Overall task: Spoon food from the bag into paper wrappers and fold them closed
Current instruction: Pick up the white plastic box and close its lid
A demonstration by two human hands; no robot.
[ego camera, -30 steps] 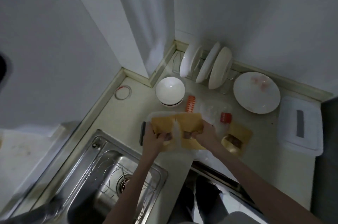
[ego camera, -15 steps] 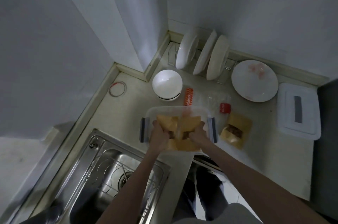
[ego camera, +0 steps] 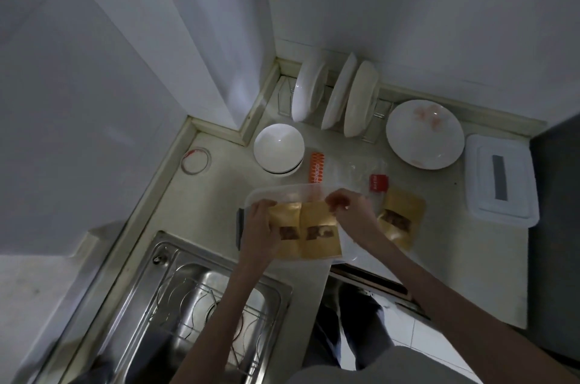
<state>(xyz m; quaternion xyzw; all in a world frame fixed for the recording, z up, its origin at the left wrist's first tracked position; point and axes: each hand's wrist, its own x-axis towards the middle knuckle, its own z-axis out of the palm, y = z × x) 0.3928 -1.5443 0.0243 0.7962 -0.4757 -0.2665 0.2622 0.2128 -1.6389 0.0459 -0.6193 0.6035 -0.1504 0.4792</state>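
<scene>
Two brown paper wrappers (ego camera: 317,226) with dark food showing through their windows lie side by side inside a clear plastic container (ego camera: 282,190) at the counter's front edge. My left hand (ego camera: 259,228) grips the left wrapper along its left edge. Fingers curled, my right hand (ego camera: 350,211) pinches the top right corner of the right wrapper. A third filled wrapper (ego camera: 400,220) lies on the counter to the right, apart from both hands. Behind the container lies the clear food bag (ego camera: 357,168) with a red label. No spoon is visible.
A white bowl (ego camera: 278,149) and an orange strip (ego camera: 316,171) sit behind the container. Plates stand in a rack (ego camera: 332,94); a flat plate (ego camera: 425,134) and a white container lid (ego camera: 502,186) lie at the right. The steel sink (ego camera: 201,305) is at front left.
The wrappers held up between both hands have come down into the container and now lie flat. My right hand has shifted to the right wrapper's top corner.
</scene>
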